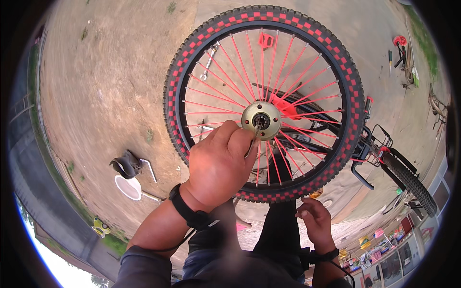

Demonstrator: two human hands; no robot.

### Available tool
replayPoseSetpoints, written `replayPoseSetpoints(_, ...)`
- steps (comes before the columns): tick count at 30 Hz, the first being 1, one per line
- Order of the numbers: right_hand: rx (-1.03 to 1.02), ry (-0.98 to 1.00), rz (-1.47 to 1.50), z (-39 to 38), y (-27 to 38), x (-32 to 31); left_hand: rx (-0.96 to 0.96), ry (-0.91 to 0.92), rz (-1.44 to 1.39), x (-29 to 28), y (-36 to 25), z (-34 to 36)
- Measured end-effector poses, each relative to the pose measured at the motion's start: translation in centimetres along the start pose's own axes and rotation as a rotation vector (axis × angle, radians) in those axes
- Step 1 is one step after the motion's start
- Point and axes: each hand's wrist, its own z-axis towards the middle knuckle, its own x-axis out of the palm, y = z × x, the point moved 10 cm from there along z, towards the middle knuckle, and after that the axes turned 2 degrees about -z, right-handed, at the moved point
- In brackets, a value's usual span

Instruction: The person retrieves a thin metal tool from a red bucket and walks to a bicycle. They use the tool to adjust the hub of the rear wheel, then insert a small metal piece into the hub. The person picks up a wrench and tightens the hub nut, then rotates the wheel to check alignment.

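A bicycle wheel with a knobbly tyre (353, 96), chequered red and black, and red spokes faces up in front of me. At its middle sits a pale metal hub flange (273, 113) with round holes around a dark centre (261, 120). My left hand (218, 158) is closed around a thin metal tool (250, 146), whose tip points into the hub centre; its exact kind is unclear. By the near edge of the tyre, my right hand (316, 223) has loosely bent fingers, apart from the thumb. Nothing shows in it; one fingertip is close to the tyre.
A bicycle frame (331, 117) lies beyond the spokes, its other wheel (408, 175) at right. On the ground are a wrench (209, 62), a red pedal (266, 41), a bicycle saddle (126, 164), a white round net-like object (128, 187) and a screwdriver (390, 60).
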Motion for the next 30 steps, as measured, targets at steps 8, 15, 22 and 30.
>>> replayPoseSetpoints(8, -0.140, 0.046, -0.043, 1.7, 4.8, 2.0, 0.032, -0.007, 0.045, 0.9, 0.2, 0.4)
replayPoseSetpoints(15, -0.114, 0.115, -0.057, 1.6, 3.8, 2.8, 0.016, -0.015, 0.036, 2.2, 1.1, 0.2)
replayPoseSetpoints(22, -0.090, 0.118, -0.036, 1.3, 2.9, 2.3, 0.043, 0.010, 0.107, 3.2, 1.0, 0.9)
replayPoseSetpoints(30, -0.099, 0.124, -0.032, 1.3, 2.8, 2.3, -0.009, 0.032, 0.129, 3.7, 1.3, 0.9)
